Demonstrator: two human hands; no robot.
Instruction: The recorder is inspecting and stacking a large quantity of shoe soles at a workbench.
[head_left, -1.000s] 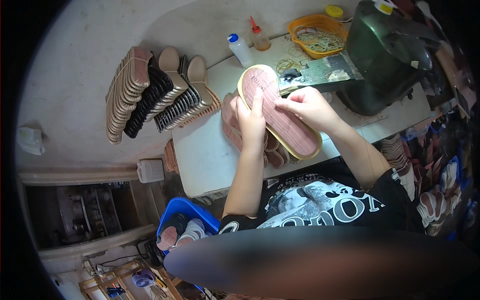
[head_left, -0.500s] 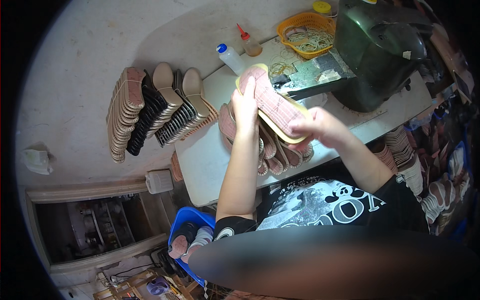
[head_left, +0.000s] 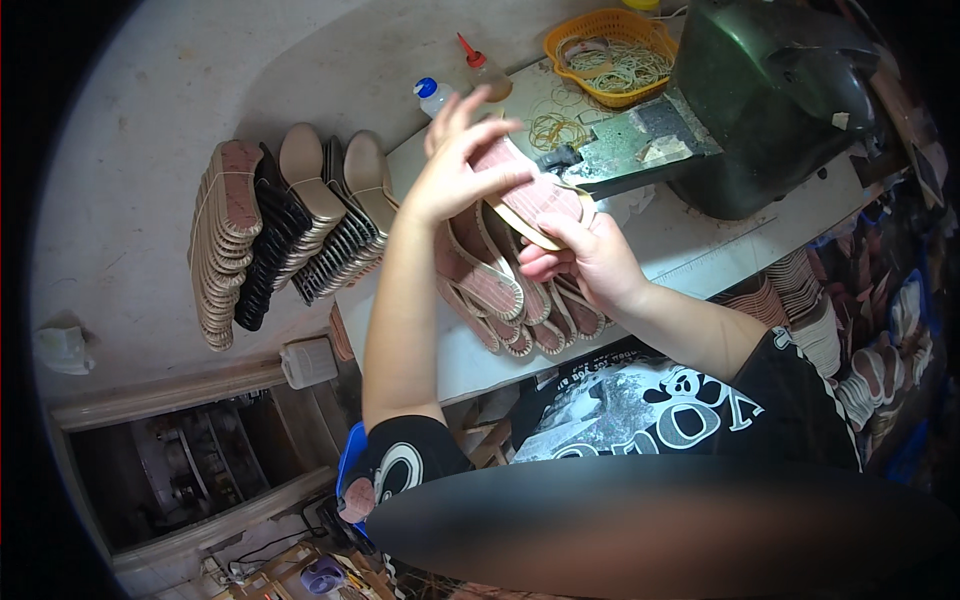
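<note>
A pink shoe insole (head_left: pixel 530 197) with a cream-yellow rim is held tilted above the table, beside the machine's flat arm. My right hand (head_left: pixel 598 258) grips its near end, thumb on the pink face and fingers underneath. At the insole's far end is my left hand (head_left: pixel 462 165), its fingers spread and slightly blurred; the thumb lies over the insole's edge, though whether it presses there I cannot tell. Under and beside my hands, several insoles with pleated edges (head_left: pixel 485 285) are piled on the white table (head_left: pixel 385 335). My left hand covers part of the insole's far end.
The dark green machine (head_left: pixel 760 100) with its flat arm (head_left: pixel 650 145) stands at the right. Behind it sits an orange basket (head_left: pixel 557 68) of rubber bands. Two squeeze bottles, one blue-capped (head_left: pixel 432 95), one red-tipped (head_left: pixel 488 75), stand at the back. Bundled insoles (head_left: pixel 228 240) are at left.
My left hand has opened its grasp and lifted its fingers off the insole's far end. My right hand has moved left and nearer with the insole. The head view has shifted slightly.
</note>
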